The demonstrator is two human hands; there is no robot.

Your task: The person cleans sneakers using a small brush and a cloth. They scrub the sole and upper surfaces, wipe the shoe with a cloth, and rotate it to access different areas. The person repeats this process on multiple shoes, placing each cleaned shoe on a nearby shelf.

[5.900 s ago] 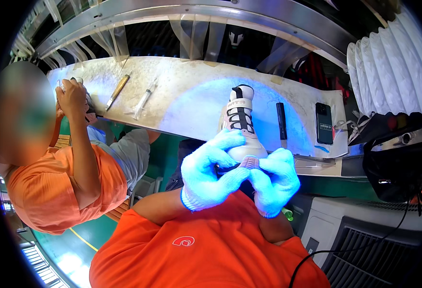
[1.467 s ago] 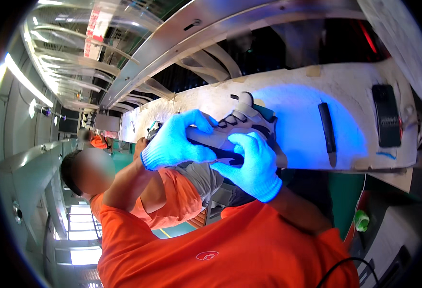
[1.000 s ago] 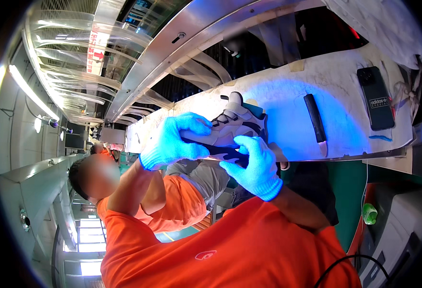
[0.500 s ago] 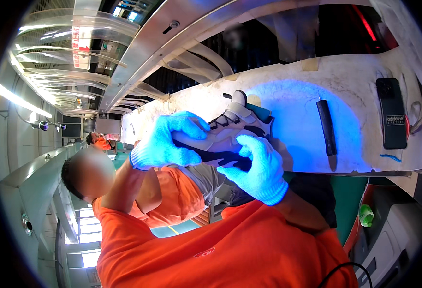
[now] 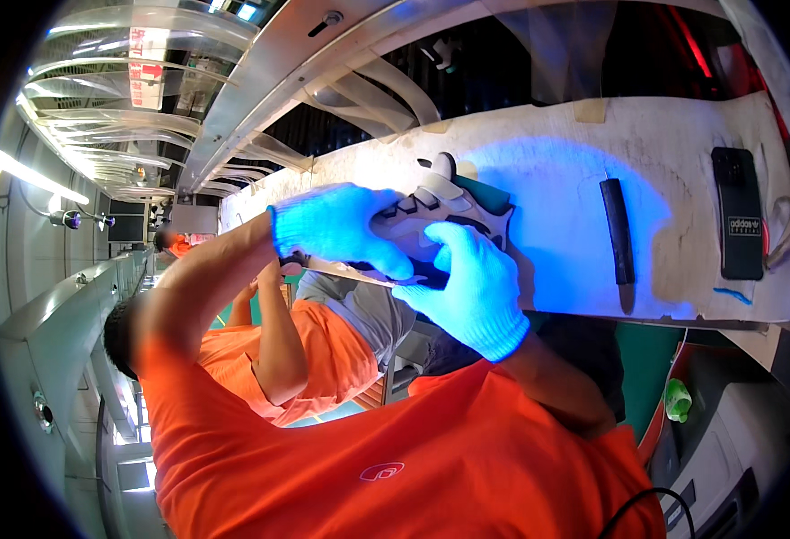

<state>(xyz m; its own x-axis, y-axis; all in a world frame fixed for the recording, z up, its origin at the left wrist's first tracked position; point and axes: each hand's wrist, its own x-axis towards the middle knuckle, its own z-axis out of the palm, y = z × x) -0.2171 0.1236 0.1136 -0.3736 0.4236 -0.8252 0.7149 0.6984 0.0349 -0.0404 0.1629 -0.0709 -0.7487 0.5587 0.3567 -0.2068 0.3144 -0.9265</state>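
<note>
A light grey and black sneaker (image 5: 431, 203) with a teal lining lies tilted over the front part of the workbench, under a blue light. My left hand (image 5: 336, 232), in a knitted glove that looks blue in this light, wraps over the toe end, thumb along the near side. My right hand (image 5: 477, 292), gloved alike, grips the near side toward the heel with its thumb and fingers on the upper and sole edge. The sole's underside and some fingertips are hidden.
On the white bench (image 5: 556, 162) lies a dark-handled knife (image 5: 617, 234), right of the sneaker. Farther right are a dark phone (image 5: 738, 214) and a short blue strip (image 5: 732, 296). Transparent curtain strips (image 5: 359, 103) hang behind the bench. A co-worker in orange (image 5: 323, 355) sits at the left.
My left hand has slid right and forward over the toe, covering more of the sneaker. My right hand has moved slightly up and left. The sneaker stays near the same spot.
</note>
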